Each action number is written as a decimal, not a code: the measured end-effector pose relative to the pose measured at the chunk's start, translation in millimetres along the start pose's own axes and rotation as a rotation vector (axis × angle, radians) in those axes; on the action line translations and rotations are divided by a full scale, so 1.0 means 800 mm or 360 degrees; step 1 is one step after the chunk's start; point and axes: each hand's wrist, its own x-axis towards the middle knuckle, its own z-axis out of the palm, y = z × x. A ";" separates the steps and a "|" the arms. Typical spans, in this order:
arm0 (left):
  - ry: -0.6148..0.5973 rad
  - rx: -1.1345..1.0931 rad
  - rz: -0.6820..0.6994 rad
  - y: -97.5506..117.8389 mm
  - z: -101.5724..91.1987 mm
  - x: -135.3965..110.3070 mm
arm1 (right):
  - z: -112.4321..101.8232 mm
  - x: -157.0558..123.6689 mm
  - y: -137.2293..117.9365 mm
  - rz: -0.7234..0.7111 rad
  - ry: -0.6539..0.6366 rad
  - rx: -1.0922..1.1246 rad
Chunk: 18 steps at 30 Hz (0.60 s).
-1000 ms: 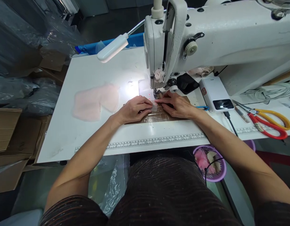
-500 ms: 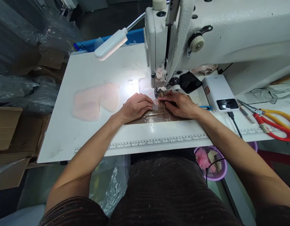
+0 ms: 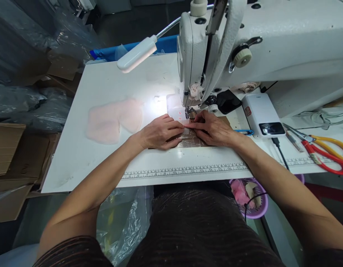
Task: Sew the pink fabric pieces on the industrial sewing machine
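Note:
My left hand (image 3: 164, 132) rests on the table with its fingers closed at the edge of a small sheer fabric piece (image 3: 185, 122). From the other side, my right hand (image 3: 211, 128) pinches the same piece, and its index fingertip meets the left fingertips. Both hands lie just in front of the presser foot (image 3: 190, 113) of a white sewing machine (image 3: 185, 55). Beneath them is a shiny brown sheet (image 3: 192, 140) on the white tabletop. Most of the fabric is hidden by my fingers.
Pale pink fabric pieces (image 3: 104, 124) lie to the left. A lamp (image 3: 138, 55) hangs above the table. On the right are a white power bank (image 3: 262, 115) with a cable and scissors (image 3: 327, 150). A purple basket (image 3: 262, 211) with scraps stands below the table edge.
Both hands have drawn slightly toward me, and their fingertips have come together over the sheer fabric. The view has shifted a little, so the machine appears farther right.

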 end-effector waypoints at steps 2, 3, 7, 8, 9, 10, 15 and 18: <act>-0.0019 0.0011 0.0024 0.000 -0.005 0.003 | 0.000 0.000 -0.001 -0.0018 0.0037 -0.0007; -0.0022 0.0008 0.0022 0.000 -0.007 0.004 | 0.000 0.001 -0.002 -0.0026 0.0050 -0.0009; -0.0010 -0.0055 -0.0015 -0.001 -0.008 0.008 | -0.001 0.001 -0.006 0.0010 0.0029 -0.0022; -0.0012 -0.0076 -0.0023 -0.002 -0.007 0.008 | -0.001 0.002 -0.006 0.0033 0.0012 -0.0023; -0.0015 -0.0095 -0.0030 -0.003 -0.005 0.008 | -0.001 0.002 -0.007 0.0056 -0.0001 -0.0024; -0.0013 -0.0109 -0.0038 -0.003 -0.003 0.007 | -0.002 0.002 -0.008 0.0075 -0.0014 -0.0025; 0.0006 -0.0090 -0.0075 -0.005 0.004 0.004 | -0.004 0.006 -0.011 0.0094 -0.0034 -0.0047; 0.0018 -0.0050 -0.0090 -0.005 0.006 0.003 | -0.002 0.008 -0.011 0.0105 -0.0016 -0.0077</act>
